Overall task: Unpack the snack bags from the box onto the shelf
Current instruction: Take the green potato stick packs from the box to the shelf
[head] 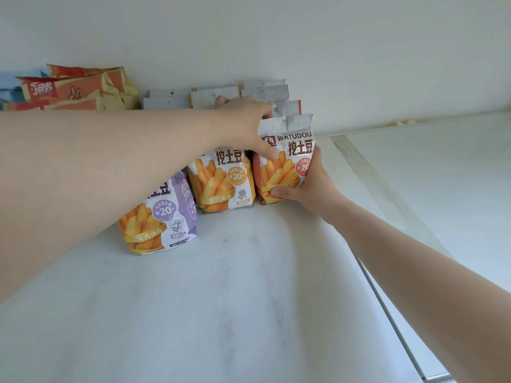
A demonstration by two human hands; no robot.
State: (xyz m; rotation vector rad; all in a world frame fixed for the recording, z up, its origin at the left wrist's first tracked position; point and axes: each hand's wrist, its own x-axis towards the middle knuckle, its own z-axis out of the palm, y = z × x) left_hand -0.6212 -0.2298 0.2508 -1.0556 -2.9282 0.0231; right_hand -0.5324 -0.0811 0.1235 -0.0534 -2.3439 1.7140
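Head view: the red-orange potato-stick bag [286,161] stands upright on the white shelf [235,299], long axis vertical, at the right end of the front row and just beside the yellow-orange bag [221,181]. It sits between the two hands. The right hand [309,186] clasps its lower right side, thumb across the front near the base. The left hand [246,123] comes over from the left, fingers draped on the sealed top and thumb pressed on the upper front. So both hands grasp this one bag, the left from above, the right from the side and below. The right hand is nearer its base, and I judge it better placed to push the bag back and square it up.

Front-facing potato-stick bags: three, one purple [163,217], one yellow-orange, one red-orange. Behind them stand more, seen only as silver top seals [262,92]; about six or seven, though overlap makes the count unsure. At far left lie roughly four orange-and-cream snack bags [72,89], stacked flat. The box is out of view.
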